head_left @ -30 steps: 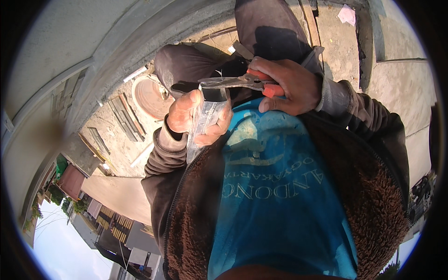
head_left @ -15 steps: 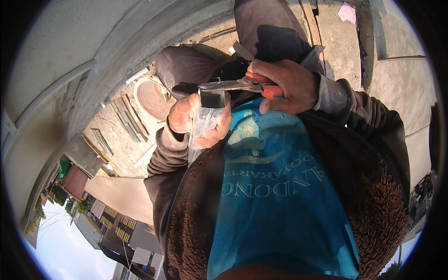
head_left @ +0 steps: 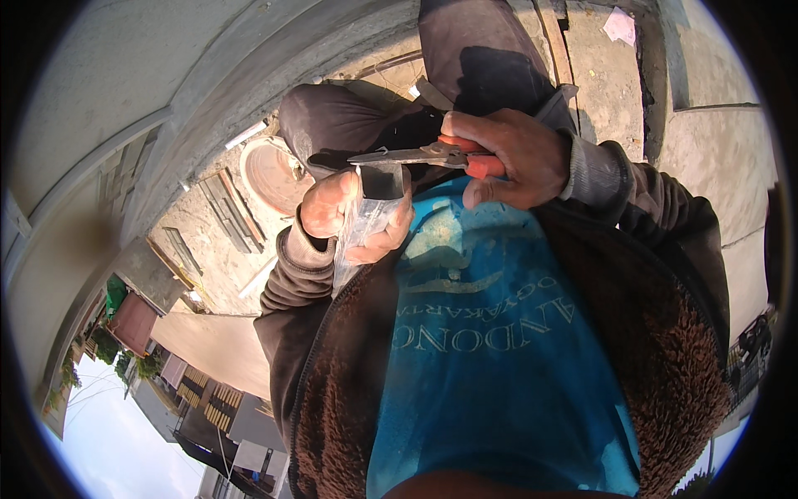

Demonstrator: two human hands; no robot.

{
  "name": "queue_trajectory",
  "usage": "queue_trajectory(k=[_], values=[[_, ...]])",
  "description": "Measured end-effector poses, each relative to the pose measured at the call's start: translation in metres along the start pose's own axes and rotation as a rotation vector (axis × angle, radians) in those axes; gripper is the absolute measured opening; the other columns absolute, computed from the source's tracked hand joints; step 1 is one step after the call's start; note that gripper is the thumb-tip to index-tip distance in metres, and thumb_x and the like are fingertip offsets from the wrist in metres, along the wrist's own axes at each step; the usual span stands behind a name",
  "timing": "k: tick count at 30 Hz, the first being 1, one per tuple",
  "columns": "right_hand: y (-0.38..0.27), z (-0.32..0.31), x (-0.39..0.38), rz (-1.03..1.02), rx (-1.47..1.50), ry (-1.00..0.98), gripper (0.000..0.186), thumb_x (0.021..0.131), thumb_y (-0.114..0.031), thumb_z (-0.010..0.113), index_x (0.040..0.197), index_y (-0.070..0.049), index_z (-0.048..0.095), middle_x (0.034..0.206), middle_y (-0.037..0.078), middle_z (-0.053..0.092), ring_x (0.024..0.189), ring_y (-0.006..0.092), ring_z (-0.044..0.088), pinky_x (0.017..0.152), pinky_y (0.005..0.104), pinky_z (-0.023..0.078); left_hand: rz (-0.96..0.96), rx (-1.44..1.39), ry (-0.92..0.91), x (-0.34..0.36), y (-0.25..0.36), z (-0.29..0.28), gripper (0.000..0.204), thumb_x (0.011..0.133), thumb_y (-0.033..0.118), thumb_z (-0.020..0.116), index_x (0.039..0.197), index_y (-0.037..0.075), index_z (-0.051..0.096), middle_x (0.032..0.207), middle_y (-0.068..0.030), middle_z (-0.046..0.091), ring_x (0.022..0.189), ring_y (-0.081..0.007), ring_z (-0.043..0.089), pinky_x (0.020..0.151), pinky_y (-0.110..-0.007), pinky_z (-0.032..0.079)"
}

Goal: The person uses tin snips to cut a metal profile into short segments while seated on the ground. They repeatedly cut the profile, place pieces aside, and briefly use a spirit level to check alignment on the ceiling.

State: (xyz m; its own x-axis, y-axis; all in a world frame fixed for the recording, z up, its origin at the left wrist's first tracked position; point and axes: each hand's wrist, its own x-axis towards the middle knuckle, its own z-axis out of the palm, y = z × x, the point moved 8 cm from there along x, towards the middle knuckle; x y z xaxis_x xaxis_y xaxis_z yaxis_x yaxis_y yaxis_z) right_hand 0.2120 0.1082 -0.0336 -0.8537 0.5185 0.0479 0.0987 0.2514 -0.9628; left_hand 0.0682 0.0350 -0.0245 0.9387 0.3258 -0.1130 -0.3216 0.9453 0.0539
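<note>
My left hand [head_left: 331,206] is wrapped round a short square metal tube [head_left: 381,185]. Clear plastic film [head_left: 366,223] covers its side, and its dark hollow end faces up. Red-handled long-nose pliers [head_left: 436,155] sit in my right hand [head_left: 522,162], with the fingers closed round the grips. Their jaws point left across the far rim of the tube, at or just above it. Whether the jaw tips grip the metal is too small to tell.
A round clay-coloured basin [head_left: 273,176] stands on the ground left of my knee. Beside it lie several dark flat strips [head_left: 231,212]. A concrete wall [head_left: 133,75] curves along the left, and a pink scrap [head_left: 619,27] lies far right.
The plier jaws have shifted slightly left along the tube's rim and look more closed together. The tube has tilted a little, and the left hand keeps its hold.
</note>
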Motion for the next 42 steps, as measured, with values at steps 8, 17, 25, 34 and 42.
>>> queue_trajectory(k=[8, 17, 25, 34, 42], values=[[0.042, -0.008, 0.023, 0.230, 0.079, 0.446, 0.059, 0.092, -0.047, 0.071, 0.118, 0.002, 0.051, 0.086, 0.019, 0.062, 0.082, 0.0310, 0.067, 0.074, 0.0374, 0.052, 0.228, 0.071, 0.114, -0.023, 0.037, 0.011, 0.067, 0.100, 0.059, 0.050, 0.115, -0.007, 0.049, 0.077, -0.0162, 0.054, 0.049, -0.0221, 0.057, 0.042, -0.034, 0.051], [0.127, 0.008, 0.010, 0.359, 1.151, 0.436, 0.047, 0.106, -0.054, 0.045, 0.125, -0.012, 0.055, 0.107, 0.009, 0.063, 0.097, 0.0204, 0.066, 0.086, 0.0399, 0.057, 1.668, 1.668, 1.040, -0.174, 0.246, 0.276, 0.037, 0.104, 0.032, 0.052, 0.120, -0.002, 0.050, 0.103, -0.0126, 0.051, 0.082, -0.0192, 0.055, 0.072, -0.033, 0.047], [0.157, 0.022, 0.015, 0.305, 1.358, 0.374, 0.047, 0.107, -0.051, 0.043, 0.123, -0.009, 0.056, 0.111, 0.011, 0.064, 0.101, 0.0269, 0.068, 0.088, 0.0494, 0.059, 2.224, 1.908, 0.804, -0.063, 0.265, 0.260, 0.030, 0.101, 0.016, 0.064, 0.122, -0.003, 0.054, 0.097, -0.0129, 0.063, 0.089, -0.0182, 0.060, 0.083, -0.031, 0.048], [0.164, 0.019, 0.009, 0.309, 1.375, 0.406, 0.046, 0.107, -0.050, 0.046, 0.123, -0.008, 0.056, 0.107, 0.011, 0.064, 0.100, 0.0278, 0.068, 0.088, 0.0507, 0.058, 2.343, 1.905, 1.176, -0.002, 0.303, 0.206, 0.037, 0.097, 0.015, 0.066, 0.124, -0.004, 0.047, 0.111, -0.0208, 0.059, 0.105, -0.0321, 0.059, 0.094, -0.041, 0.045], [0.161, 0.021, 0.009, 0.313, 1.398, 0.411, 0.045, 0.106, -0.049, 0.047, 0.120, -0.007, 0.057, 0.102, 0.012, 0.066, 0.096, 0.0290, 0.070, 0.085, 0.0529, 0.060, 2.119, 1.952, 1.244, 0.016, 0.305, 0.208, 0.047, 0.099, 0.018, 0.063, 0.126, -0.008, 0.036, 0.101, -0.0191, 0.055, 0.084, -0.0261, 0.063, 0.073, -0.038, 0.054]])
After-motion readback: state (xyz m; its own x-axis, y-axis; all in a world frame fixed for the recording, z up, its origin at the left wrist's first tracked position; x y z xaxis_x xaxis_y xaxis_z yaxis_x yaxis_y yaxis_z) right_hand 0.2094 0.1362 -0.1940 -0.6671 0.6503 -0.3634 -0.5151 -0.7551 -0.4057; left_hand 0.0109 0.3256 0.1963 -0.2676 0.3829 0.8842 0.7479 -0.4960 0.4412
